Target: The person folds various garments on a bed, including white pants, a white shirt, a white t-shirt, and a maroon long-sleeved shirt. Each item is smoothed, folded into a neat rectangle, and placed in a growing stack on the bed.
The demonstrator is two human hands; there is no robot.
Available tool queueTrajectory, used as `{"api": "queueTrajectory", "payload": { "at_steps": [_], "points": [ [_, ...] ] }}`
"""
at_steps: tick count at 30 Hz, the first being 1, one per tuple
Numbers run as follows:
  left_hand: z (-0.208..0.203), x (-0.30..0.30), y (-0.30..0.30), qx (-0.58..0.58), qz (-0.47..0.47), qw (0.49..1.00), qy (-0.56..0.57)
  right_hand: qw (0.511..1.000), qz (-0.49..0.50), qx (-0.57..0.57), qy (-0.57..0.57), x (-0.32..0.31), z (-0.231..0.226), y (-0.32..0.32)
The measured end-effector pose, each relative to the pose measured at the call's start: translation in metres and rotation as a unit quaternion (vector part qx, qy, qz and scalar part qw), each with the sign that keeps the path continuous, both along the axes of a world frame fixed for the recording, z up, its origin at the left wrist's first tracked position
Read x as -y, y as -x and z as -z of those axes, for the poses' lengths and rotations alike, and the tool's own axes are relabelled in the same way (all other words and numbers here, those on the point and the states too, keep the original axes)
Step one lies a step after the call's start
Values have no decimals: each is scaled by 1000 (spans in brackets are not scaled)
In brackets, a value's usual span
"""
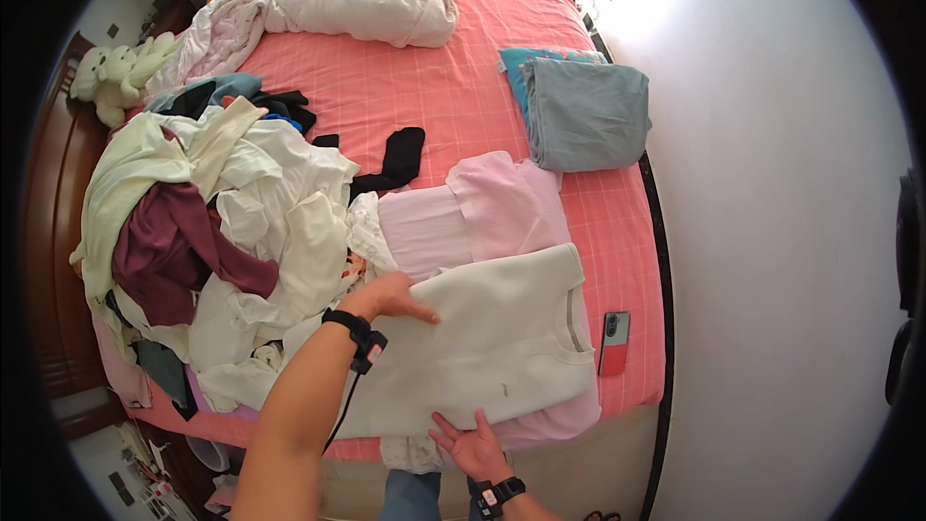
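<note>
A cream crew-neck sweatshirt [502, 338] lies spread in front of me, its neckline toward the right, partly over a pale pink lace-trimmed garment [511, 207]. My left hand [391, 299] reaches across and rests at the sweatshirt's far edge. Its thumb is stretched out on the cloth; the other fingers are partly hidden. At the near edge is my right hand [473, 446], palm up, its spread fingertips touching or just beside the fabric. Neither hand visibly grips anything.
A heap of clothes [289, 164] covers the bed's left side, with black socks [400, 159] beside it. Folded grey cloth [588, 116] sits at the right edge; a phone [613, 342] lies nearer. Farther back are a rolled quilt [386, 5] and plush bears [116, 77]. A wall [772, 232] stands right.
</note>
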State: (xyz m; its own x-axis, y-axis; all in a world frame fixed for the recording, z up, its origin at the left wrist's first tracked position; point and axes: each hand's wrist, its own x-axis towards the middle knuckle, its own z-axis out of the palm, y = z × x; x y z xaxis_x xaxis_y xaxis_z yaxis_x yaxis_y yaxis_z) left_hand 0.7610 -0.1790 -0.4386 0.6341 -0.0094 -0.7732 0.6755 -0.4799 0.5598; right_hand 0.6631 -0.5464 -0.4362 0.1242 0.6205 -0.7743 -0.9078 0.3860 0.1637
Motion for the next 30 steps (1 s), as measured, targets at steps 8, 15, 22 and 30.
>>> {"api": "queueTrajectory", "payload": {
  "at_steps": [8,15,22,30],
  "points": [
    [-25,-20,54,-100,-124,974,159,998,32,-30,39,-24,-29,2],
    [-153,-62,89,146,-161,929,300,973,-53,210,84,-30,-165,-53],
    [-308,-36,136,399,-220,848,271,829,-120,544,39,-38,-312,-165],
    [-208,102,181,374,-432,785,237,758,-237,601,93,-16,-272,-206]
  ]
}}
